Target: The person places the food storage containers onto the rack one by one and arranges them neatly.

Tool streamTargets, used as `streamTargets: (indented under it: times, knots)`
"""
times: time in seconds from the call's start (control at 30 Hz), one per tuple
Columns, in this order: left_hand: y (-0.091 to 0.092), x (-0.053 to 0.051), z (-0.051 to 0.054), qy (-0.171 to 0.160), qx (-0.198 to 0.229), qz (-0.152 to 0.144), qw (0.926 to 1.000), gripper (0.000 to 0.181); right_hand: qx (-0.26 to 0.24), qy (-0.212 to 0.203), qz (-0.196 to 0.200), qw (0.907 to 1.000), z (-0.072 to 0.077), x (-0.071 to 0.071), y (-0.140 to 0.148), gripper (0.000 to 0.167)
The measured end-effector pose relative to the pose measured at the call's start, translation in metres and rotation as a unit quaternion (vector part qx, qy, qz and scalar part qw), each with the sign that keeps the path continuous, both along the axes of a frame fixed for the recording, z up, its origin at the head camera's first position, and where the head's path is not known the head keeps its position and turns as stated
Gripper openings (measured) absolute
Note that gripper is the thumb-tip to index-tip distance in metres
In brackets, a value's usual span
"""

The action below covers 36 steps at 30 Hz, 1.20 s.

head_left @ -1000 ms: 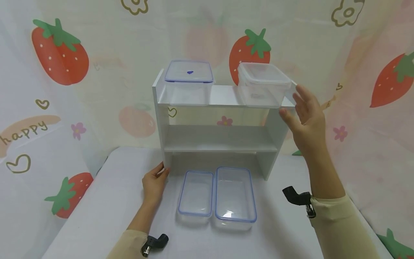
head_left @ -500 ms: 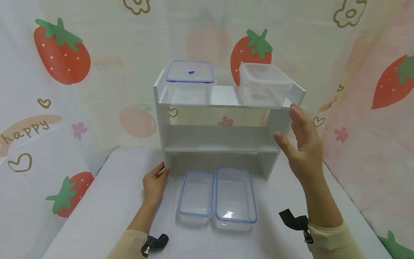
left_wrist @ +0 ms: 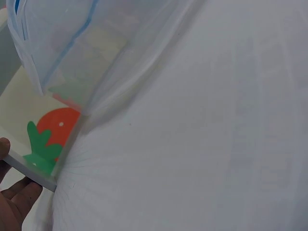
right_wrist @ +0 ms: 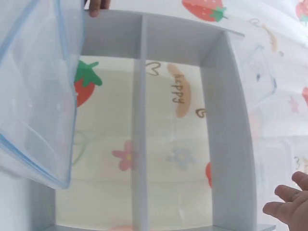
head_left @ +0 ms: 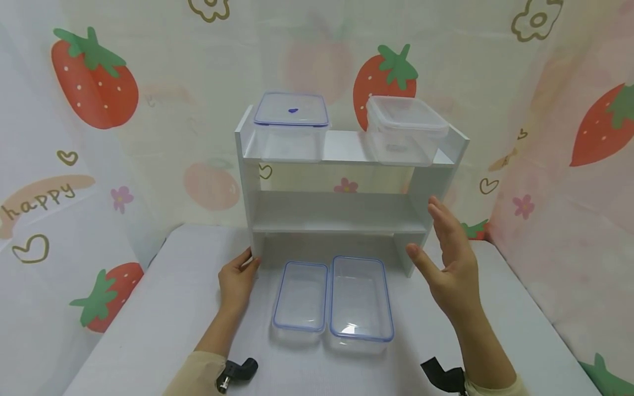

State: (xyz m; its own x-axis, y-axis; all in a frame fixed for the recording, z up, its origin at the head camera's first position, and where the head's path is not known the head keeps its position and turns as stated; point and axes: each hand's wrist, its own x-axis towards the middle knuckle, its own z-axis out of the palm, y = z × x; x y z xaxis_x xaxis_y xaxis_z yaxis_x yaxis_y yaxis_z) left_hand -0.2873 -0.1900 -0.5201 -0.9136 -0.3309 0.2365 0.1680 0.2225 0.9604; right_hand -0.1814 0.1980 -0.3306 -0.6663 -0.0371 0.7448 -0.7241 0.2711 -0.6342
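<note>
A white two-tier shelf (head_left: 342, 212) stands on the table. My left hand (head_left: 235, 283) pinches the lower front edge of its left side panel, the thumb and fingers (left_wrist: 26, 197) on either side of the board in the left wrist view. My right hand (head_left: 453, 267) hangs beside the right panel, fingers extended, holding nothing. On the top tier sit a clear food container with a blue-rimmed lid (head_left: 291, 110) and a clear food container with a colourless lid (head_left: 406, 121). Two blue-rimmed food containers, a smaller one (head_left: 300, 297) and a larger one (head_left: 360, 300), stand side by side in front.
A white cloth covers the table (head_left: 173, 308). Strawberry-printed curtains (head_left: 208, 66) hang behind and at both sides. The shelf's middle tier (head_left: 337, 220) bears nothing visible. Black camera mounts (head_left: 238, 371) are on both wrists.
My right hand has come down and slightly left, from beside the upper right container to beside the shelf's lower right side. My left hand and the containers stay where they were.
</note>
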Motion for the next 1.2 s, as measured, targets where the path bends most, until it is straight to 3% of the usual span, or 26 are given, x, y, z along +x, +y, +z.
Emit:
streamTargets:
  times: [0.4,0.7,1.2]
  knots:
    - [0.001,0.001,0.001,-0.006,-0.004,0.0,1.0,0.042,0.034,-0.042,0.004,0.9985,-0.047,0.012,-0.002,0.084]
    - [-0.001,-0.001,0.0,-0.001,-0.005,0.001,1.0,0.043,0.085,-0.09,-0.009,0.9922,-0.084,0.016,0.001,0.09]
    - [-0.001,-0.001,-0.002,0.001,-0.013,-0.003,0.9999,0.042,0.108,-0.136,-0.017,0.9846,-0.119,0.019,0.005,0.094]
